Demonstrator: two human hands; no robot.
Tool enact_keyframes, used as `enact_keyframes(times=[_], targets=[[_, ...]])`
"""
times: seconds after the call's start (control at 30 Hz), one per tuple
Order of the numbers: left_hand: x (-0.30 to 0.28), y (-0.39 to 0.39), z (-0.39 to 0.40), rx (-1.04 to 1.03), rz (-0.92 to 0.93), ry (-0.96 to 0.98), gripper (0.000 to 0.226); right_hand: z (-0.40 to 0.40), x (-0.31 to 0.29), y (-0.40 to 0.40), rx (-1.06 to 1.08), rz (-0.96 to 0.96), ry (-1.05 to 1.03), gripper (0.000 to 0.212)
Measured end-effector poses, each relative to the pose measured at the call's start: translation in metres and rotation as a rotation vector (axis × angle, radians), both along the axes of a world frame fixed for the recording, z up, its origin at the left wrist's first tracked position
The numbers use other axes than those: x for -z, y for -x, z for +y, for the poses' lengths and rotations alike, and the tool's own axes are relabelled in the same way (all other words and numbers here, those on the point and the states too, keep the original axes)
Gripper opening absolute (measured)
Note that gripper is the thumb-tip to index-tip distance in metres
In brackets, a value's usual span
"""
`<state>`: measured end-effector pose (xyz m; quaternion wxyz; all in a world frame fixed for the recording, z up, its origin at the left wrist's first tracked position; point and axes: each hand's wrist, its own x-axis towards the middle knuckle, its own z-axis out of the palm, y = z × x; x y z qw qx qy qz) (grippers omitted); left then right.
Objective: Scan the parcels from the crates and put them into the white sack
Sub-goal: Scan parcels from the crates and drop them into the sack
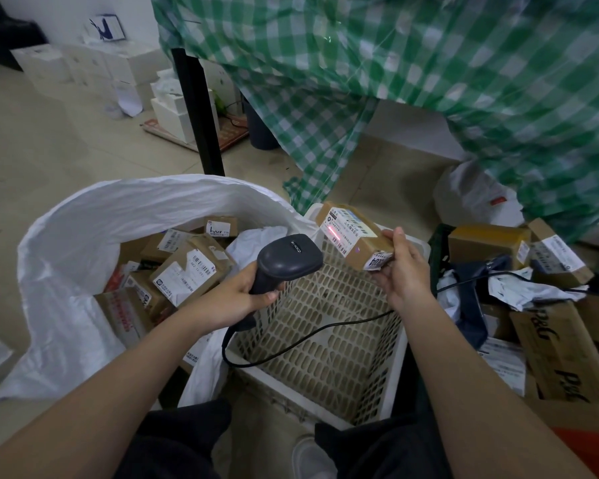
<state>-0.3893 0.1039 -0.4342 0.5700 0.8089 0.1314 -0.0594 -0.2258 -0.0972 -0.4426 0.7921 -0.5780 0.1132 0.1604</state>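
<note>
Label print on the parcel (pixel 355 236) too small to read; sack (pixel 83 305) wall hides its lower boxes; scanner (pixel 284 262) trigger hidden.

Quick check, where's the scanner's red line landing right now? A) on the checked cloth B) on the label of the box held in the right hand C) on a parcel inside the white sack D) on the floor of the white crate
B: the red line falls on the white label of the cardboard box that the right hand holds over the crate, with the scanner in the left hand aimed at it.
</note>
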Motion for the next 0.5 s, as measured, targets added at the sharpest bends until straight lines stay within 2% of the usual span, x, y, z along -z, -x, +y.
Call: enact_keyframes(times=[0.5], targets=[[0.003, 0.0005, 0.0039, -0.02, 0.028, -0.02, 0.034, -0.002, -0.001, -0.0006, 0.024, 0.015, -0.021, 0.022]])
